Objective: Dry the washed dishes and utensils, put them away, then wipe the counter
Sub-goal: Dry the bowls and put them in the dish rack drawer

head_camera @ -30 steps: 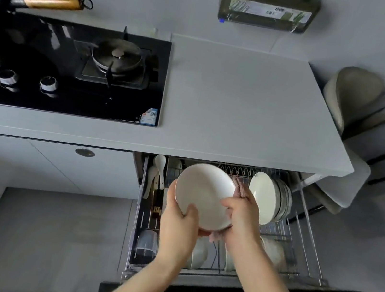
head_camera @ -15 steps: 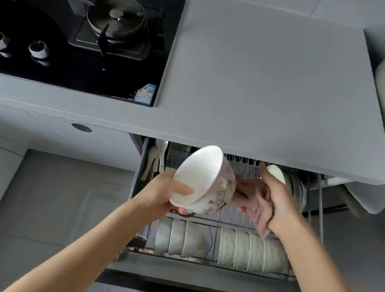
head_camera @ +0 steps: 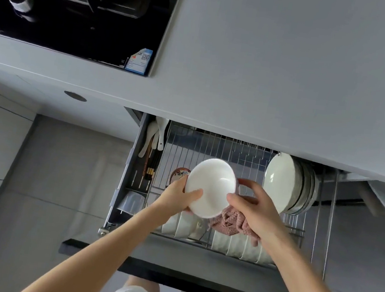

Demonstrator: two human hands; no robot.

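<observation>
White porcelain bowl (head_camera: 211, 186) at frame centre, held above the pulled-out wire dish rack (head_camera: 185, 150), opening tilted toward the camera. Left hand (head_camera: 178, 195) grips its lower-left rim, thumb inside, fingers curled behind. Right hand (head_camera: 254, 211) is curled round a pink cloth (head_camera: 229, 222) and presses it against the bowl's right outer wall, thumb at the rim. In the rack: upright white plates (head_camera: 281, 182) right of centre; row of small bowls (head_camera: 240, 249) on edge along the near side. Grey tabletop (head_camera: 274, 70) upper right; black gas hob (head_camera: 68, 12) upper left.
</observation>
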